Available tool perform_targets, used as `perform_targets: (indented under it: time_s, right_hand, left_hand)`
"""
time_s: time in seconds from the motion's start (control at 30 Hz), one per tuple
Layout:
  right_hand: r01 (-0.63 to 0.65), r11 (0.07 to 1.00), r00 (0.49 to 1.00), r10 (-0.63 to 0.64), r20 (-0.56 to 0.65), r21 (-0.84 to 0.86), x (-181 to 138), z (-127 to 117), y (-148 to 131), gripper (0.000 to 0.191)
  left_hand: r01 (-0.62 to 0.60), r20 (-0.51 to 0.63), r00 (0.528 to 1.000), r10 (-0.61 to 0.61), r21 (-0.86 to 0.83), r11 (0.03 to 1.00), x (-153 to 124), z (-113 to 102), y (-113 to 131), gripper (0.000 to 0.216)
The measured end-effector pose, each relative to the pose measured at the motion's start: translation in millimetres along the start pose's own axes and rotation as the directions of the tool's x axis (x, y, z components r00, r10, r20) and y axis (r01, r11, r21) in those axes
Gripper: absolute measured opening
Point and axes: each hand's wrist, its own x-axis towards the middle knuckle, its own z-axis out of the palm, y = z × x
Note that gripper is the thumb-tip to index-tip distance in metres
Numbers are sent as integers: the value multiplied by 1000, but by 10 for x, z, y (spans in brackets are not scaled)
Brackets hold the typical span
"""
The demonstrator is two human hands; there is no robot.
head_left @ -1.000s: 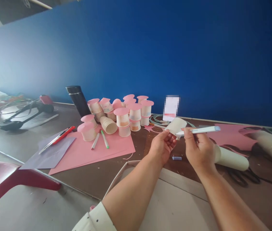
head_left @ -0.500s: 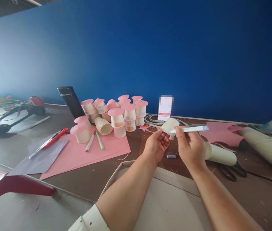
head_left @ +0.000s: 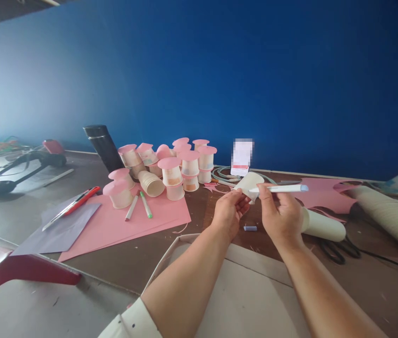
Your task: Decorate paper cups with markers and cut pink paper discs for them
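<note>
In my left hand (head_left: pixel 227 213) is a white paper cup (head_left: pixel 250 182), tilted, with the fingers around its lower side. My right hand (head_left: pixel 281 216) grips a white marker (head_left: pixel 286 188) with a pale blue end, its tip against or very close to the cup's wall. Below the hands a small blue-violet marker cap (head_left: pixel 250 228) lies on the brown table. Left of my hands stand several paper cups with pink paper tops, such as this one (head_left: pixel 169 171). A stack of plain cups (head_left: pixel 152 184) lies on its side among them.
Pink sheets (head_left: pixel 163 213) hold two markers (head_left: pixel 145 205). A red cutter knife (head_left: pixel 79 203) rests on a grey-violet sheet (head_left: pixel 61 230). At the back are a black flask (head_left: pixel 103 148) and a phone (head_left: pixel 242 157). Cup stacks (head_left: pixel 325 225) and cut pink scraps (head_left: pixel 322 192) lie right.
The cup has turned slightly in my left hand. The marker in my right hand has shifted a little to the right. The other things have stayed in place.
</note>
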Motion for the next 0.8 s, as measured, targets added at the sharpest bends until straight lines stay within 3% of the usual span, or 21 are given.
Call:
perform_targets:
  time_s: [0.67,0.8]
  right_hand:
    - [-62,996,998,61,21,64,-16,-22,-36,32]
    - [-217,946,973,229,-24,241,19,-6,17,33]
  left_hand:
    - [-4,11,1000,4,-15,1000,-3,1,-6,7]
    - [23,6,1000,-23,-81,996,-17,11,50,8]
